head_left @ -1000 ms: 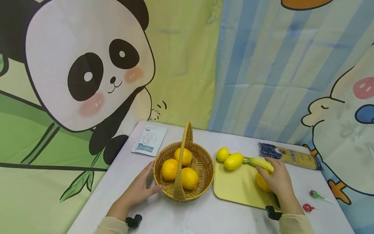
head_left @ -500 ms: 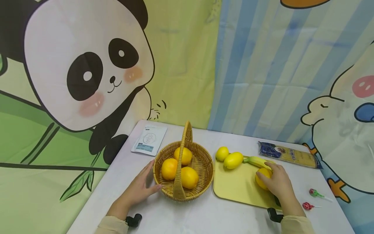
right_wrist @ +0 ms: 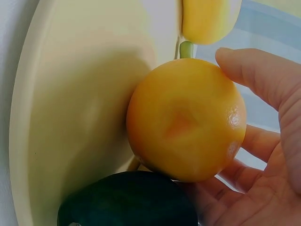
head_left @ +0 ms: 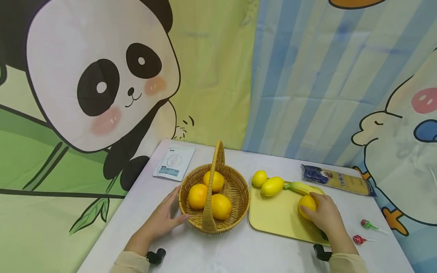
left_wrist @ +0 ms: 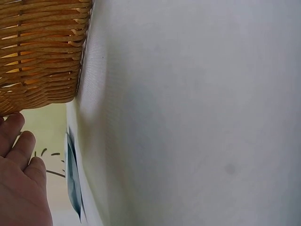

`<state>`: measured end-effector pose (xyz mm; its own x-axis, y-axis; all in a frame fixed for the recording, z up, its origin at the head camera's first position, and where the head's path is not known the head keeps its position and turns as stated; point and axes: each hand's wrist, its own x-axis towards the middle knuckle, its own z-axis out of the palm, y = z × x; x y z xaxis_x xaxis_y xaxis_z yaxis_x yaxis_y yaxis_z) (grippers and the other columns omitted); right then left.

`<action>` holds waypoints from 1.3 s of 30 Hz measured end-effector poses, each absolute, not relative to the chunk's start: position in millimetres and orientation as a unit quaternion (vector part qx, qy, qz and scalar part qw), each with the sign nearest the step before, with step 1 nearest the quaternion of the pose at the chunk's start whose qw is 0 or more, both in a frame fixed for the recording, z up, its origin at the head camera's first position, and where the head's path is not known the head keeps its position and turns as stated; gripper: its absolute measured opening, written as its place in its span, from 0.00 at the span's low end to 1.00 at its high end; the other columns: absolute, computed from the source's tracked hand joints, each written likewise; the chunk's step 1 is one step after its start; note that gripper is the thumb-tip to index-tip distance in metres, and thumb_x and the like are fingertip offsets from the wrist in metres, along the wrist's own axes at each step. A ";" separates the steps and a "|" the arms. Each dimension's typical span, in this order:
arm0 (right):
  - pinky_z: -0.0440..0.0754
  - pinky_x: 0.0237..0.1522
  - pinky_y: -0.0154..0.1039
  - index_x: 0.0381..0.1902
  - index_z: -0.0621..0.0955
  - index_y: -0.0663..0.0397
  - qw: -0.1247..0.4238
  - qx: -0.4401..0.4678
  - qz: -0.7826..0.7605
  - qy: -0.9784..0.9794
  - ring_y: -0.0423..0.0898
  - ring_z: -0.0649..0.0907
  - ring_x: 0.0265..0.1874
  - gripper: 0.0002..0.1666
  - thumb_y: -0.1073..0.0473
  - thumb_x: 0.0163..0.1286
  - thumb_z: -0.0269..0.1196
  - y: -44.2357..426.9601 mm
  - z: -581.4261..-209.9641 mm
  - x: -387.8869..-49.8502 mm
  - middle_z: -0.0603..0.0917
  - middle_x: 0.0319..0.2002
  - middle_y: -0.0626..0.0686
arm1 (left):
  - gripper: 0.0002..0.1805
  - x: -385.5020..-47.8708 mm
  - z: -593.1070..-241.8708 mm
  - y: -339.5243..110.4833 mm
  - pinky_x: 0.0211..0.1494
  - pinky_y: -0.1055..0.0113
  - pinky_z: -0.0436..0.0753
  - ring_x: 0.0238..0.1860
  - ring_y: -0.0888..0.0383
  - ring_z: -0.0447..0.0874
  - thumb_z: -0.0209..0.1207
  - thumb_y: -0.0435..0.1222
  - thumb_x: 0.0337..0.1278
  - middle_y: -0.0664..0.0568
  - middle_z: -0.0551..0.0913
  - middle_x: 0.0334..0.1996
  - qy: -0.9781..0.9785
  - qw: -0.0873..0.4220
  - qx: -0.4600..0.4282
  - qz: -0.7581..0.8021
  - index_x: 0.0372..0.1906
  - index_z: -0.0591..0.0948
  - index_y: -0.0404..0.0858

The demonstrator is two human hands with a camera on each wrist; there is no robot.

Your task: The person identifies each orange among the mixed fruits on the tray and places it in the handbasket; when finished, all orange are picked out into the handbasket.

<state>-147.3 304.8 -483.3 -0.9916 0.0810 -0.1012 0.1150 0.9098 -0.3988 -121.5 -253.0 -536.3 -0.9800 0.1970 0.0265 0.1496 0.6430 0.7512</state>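
In the head view my right hand (head_left: 327, 215) holds an orange (head_left: 307, 207) at the right of a yellow tray (head_left: 273, 220). The right wrist view shows the thumb on one side of the orange (right_wrist: 186, 120) and curled fingers on the other. Behind lies a banana (head_left: 300, 187), with lemons (head_left: 272, 186) to its left. A dark green rounded thing (right_wrist: 127, 200) sits close by, mostly hidden by the hand in the head view. My left hand (head_left: 163, 220), fingers extended, touches the side of a wicker basket (head_left: 240, 212) containing three oranges (head_left: 221, 206).
A white pouch (head_left: 175, 163) lies at the back left of the table. Toward the back right is a packet of spaghetti (head_left: 338, 180). Two lollipops (head_left: 360, 239) lie near the right edge. The basket's handle (head_left: 209, 204) arches upward.
My right hand has shifted slightly, from over the banana's tip down and round the orange, now gripping it. The left hand and basket have stayed in place.
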 end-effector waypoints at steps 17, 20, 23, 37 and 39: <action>0.77 0.58 0.72 0.74 0.67 0.70 0.064 0.057 -0.199 0.976 0.73 0.75 0.57 0.56 0.40 0.61 0.75 309.4 -484.7 -151.6 0.70 0.64 0.79 | 0.62 -121.4 -535.9 -252.5 0.82 0.34 0.59 0.85 0.40 0.52 0.72 0.61 0.55 0.48 0.51 0.86 0.906 0.027 0.094 0.411 0.86 0.50 0.49; 0.77 0.58 0.72 0.73 0.68 0.69 0.067 0.056 -0.199 0.976 0.72 0.76 0.56 0.56 0.39 0.60 0.75 310.0 -484.8 -151.8 0.71 0.64 0.79 | 0.62 -121.3 -535.4 -252.5 0.82 0.34 0.59 0.85 0.40 0.52 0.72 0.61 0.55 0.48 0.51 0.86 0.906 0.027 0.095 0.412 0.86 0.50 0.49; 0.78 0.57 0.71 0.73 0.69 0.69 0.070 0.054 -0.199 0.976 0.71 0.76 0.56 0.55 0.39 0.60 0.75 310.0 -484.6 -151.8 0.72 0.64 0.78 | 0.62 -121.4 -535.7 -252.1 0.82 0.34 0.59 0.85 0.40 0.52 0.72 0.61 0.55 0.48 0.51 0.86 0.907 0.025 0.096 0.410 0.86 0.50 0.48; 0.80 0.57 0.70 0.73 0.69 0.68 0.066 0.042 -0.220 0.972 0.69 0.77 0.55 0.56 0.37 0.60 0.75 312.2 -477.4 -154.5 0.75 0.64 0.77 | 0.62 -120.7 -533.6 -251.4 0.82 0.34 0.59 0.85 0.40 0.51 0.72 0.61 0.54 0.49 0.50 0.86 0.906 0.027 0.092 0.412 0.86 0.49 0.50; 0.79 0.58 0.71 0.73 0.70 0.68 0.063 0.039 -0.221 0.973 0.70 0.77 0.56 0.55 0.37 0.60 0.75 311.5 -476.2 -155.2 0.74 0.64 0.77 | 0.62 -120.7 -534.2 -251.4 0.82 0.34 0.59 0.85 0.40 0.51 0.72 0.61 0.55 0.49 0.50 0.86 0.907 0.027 0.093 0.411 0.86 0.49 0.50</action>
<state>-155.2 311.5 -476.2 -0.9889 0.0488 -0.1405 0.1047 0.8995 -0.4241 -120.7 -251.4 -534.2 -0.9813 0.1905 0.0271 0.1460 0.6454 0.7498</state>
